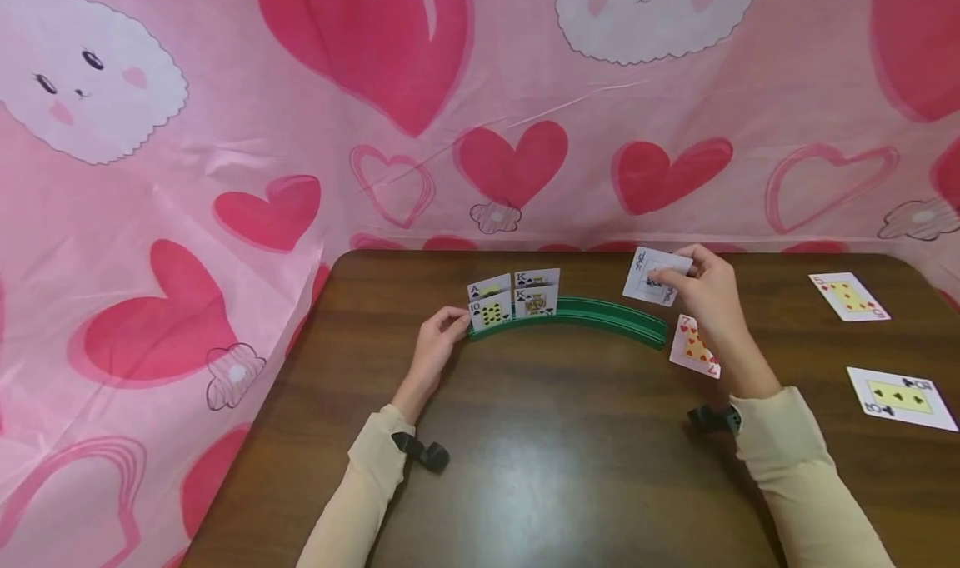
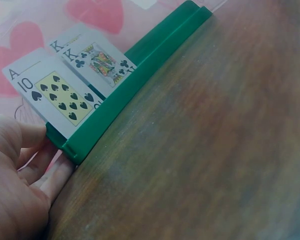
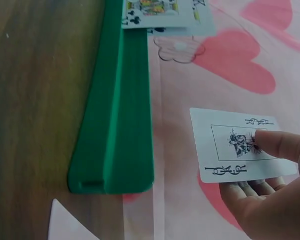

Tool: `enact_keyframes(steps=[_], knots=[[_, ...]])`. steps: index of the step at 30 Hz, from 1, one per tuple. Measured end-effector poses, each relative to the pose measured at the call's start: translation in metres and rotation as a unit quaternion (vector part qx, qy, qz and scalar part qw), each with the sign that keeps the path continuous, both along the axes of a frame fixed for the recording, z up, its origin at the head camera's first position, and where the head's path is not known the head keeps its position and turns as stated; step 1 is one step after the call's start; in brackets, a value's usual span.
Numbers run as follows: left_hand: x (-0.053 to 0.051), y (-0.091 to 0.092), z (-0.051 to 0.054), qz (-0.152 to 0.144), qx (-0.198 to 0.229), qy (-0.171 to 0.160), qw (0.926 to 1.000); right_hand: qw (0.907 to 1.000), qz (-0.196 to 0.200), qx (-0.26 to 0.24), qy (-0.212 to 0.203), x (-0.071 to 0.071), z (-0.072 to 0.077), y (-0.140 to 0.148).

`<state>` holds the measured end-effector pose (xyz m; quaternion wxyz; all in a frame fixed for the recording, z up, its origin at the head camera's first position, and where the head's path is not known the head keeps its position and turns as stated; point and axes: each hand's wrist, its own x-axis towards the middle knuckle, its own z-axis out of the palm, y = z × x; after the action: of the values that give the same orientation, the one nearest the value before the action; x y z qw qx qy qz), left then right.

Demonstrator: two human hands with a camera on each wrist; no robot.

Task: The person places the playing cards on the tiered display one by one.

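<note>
A green curved card holder [image 1: 600,315] stands on the table with two pairs of playing cards in its left half. In front are the ten of spades [image 2: 64,98] and the king of clubs [image 2: 101,66], with an ace and another king behind them. My left hand [image 1: 435,351] pinches the holder's left end between thumb and fingers. My right hand [image 1: 708,297] holds a black-and-white joker card [image 3: 222,150], thumb on its face and fingers beneath, raised beyond the holder's right end. Just past that end, a seven of hearts [image 1: 690,350] lies face up, partly covered by the right wrist.
Farther right on the brown table [image 1: 510,435] lie a red diamonds card [image 1: 849,296] and a black three [image 1: 903,397], both face up. A pink heart-patterned cloth [image 1: 420,210] hangs along the table's back and left edges.
</note>
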<state>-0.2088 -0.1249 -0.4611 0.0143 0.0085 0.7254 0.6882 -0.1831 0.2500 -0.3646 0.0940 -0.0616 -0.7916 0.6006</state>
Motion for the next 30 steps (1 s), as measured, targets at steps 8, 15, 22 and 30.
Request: enact_keyframes(steps=[8,15,22,30], knots=[[0.001,-0.002,-0.001,0.000,-0.004,-0.003,1.0000,1.0000,0.002,-0.003,0.004,-0.001,-0.004,-0.011],[0.002,-0.002,0.001,-0.005,-0.004,-0.010,0.9999,0.9998,0.009,-0.020,0.002,-0.002,-0.007,-0.020],[-0.001,-0.001,0.002,-0.007,-0.004,-0.019,0.9998,0.9991,0.030,-0.028,-0.008,-0.001,-0.008,-0.023],[0.011,0.001,0.022,-0.011,-0.010,-0.021,0.9997,0.9977,0.048,-0.047,0.004,-0.001,-0.013,-0.030]])
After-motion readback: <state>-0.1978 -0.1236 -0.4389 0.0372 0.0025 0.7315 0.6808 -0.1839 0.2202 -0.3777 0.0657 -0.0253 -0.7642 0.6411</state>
